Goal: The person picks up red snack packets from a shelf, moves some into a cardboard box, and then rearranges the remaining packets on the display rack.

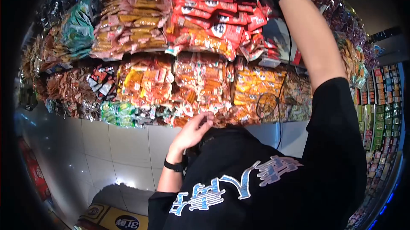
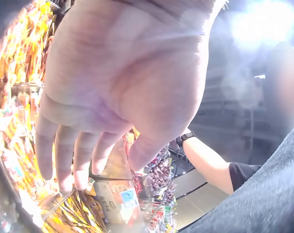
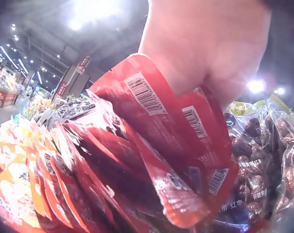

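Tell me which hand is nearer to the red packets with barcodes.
Right. The right hand grips some of the red packets; the left hand is lower down, open beside the bottom rows of snacks, touching no red packet.

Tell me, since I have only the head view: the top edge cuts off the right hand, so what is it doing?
Observer: The right wrist view shows the right hand gripping red packets with barcodes facing that camera.
Operator: And the left palm, turned from me?
Observer: The left wrist view shows the left hand with a bare palm, holding nothing.
Operator: Anything printed beside the red packets?
Observer: Yes, white lettering on clear bags of dark, rounded pieces.
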`<state>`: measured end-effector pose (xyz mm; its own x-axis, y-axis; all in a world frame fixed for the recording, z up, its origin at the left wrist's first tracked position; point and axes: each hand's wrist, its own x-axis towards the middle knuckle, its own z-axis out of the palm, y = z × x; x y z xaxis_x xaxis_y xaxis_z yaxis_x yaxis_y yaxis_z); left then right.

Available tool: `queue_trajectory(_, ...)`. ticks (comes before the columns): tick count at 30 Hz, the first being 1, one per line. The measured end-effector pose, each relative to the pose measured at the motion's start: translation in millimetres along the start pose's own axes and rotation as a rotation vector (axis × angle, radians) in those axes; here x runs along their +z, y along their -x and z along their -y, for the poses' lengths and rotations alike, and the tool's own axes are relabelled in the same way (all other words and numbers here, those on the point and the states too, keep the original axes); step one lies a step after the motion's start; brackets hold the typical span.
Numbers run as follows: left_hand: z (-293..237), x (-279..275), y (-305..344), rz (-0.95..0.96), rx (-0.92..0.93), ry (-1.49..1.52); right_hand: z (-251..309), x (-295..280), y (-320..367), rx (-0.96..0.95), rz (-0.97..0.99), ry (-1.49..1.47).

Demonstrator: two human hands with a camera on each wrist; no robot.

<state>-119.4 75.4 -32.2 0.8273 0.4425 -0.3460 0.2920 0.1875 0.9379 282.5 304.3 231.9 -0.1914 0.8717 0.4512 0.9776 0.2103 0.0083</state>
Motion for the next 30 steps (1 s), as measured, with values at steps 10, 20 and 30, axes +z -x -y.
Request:
queue_trajectory(10, 4, 0, -16, 0.014, 0.054, -0.012, -4, -29, 25, 0.101, -0.398, -0.153)
queue_trajectory(20, -63, 15, -20, -0.089, 0.342, 0.014, 94, -67, 212, 0.474, -0.209, -1.858)
queue_trajectory(30, -115, 125, -65, 0.081, 0.504, 0.328, 186, -26, 399, 0.706, 0.048, -2.351)
